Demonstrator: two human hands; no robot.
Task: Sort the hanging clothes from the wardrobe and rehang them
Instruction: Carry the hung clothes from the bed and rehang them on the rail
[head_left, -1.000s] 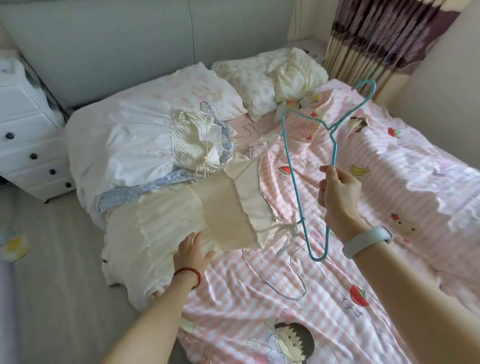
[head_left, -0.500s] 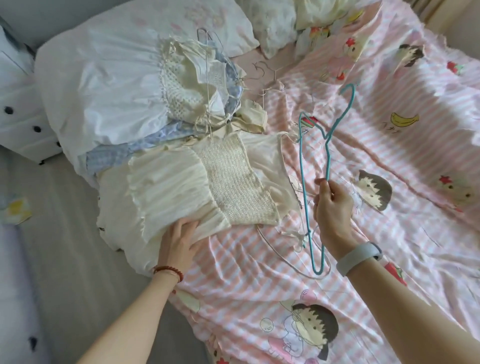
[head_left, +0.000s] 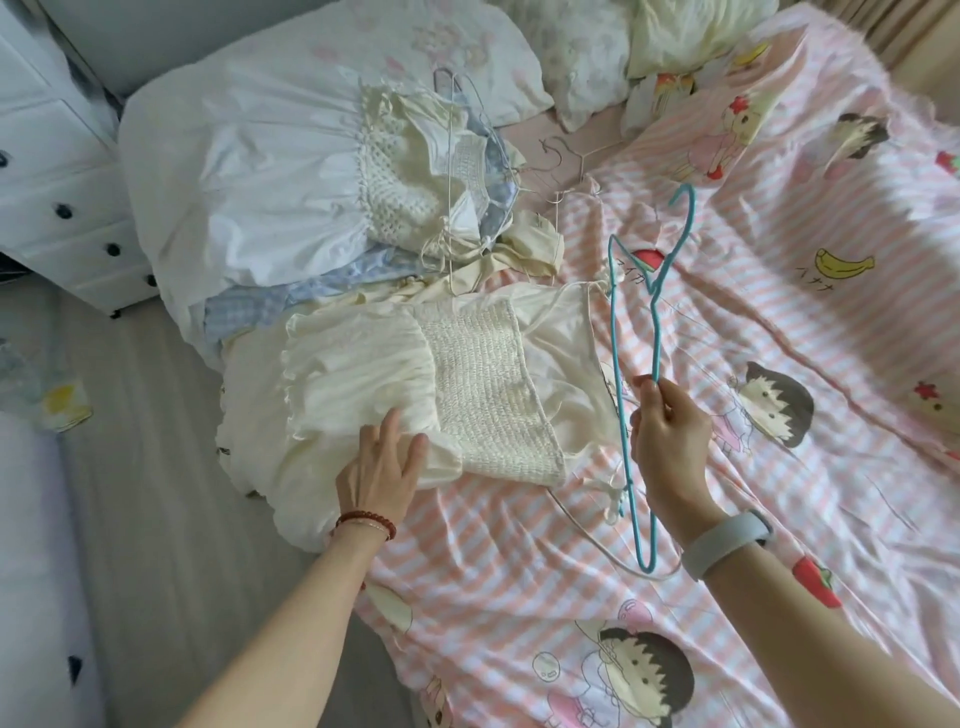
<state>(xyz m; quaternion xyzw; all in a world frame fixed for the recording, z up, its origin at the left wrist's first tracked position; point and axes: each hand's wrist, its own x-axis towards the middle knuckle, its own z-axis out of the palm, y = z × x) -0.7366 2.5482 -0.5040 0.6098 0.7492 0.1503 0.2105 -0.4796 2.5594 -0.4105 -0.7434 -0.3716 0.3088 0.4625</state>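
A cream dress (head_left: 415, 395) with a smocked bodice lies flat near the left edge of the bed. My left hand (head_left: 379, 467) rests flat on its skirt, fingers spread. My right hand (head_left: 670, 441) pinches a teal wire hanger (head_left: 618, 374) by one arm and holds it upright just right of the dress, hook pointing away from me. Beyond the dress lies a pile of white and blue garments (head_left: 322, 208) with thin white wire hangers (head_left: 452, 171) still in them.
The bed has a pink striped cartoon quilt (head_left: 779, 364) and pillows (head_left: 597, 62) at its head. A loose white wire hanger (head_left: 597, 540) lies under the teal one. A white drawer unit (head_left: 57, 197) stands at the left beside grey floor (head_left: 156, 519).
The camera has tilted down and closer to the bed. My right hand has lowered the teal hanger toward the dress. My left hand stays on the skirt, now flatter.
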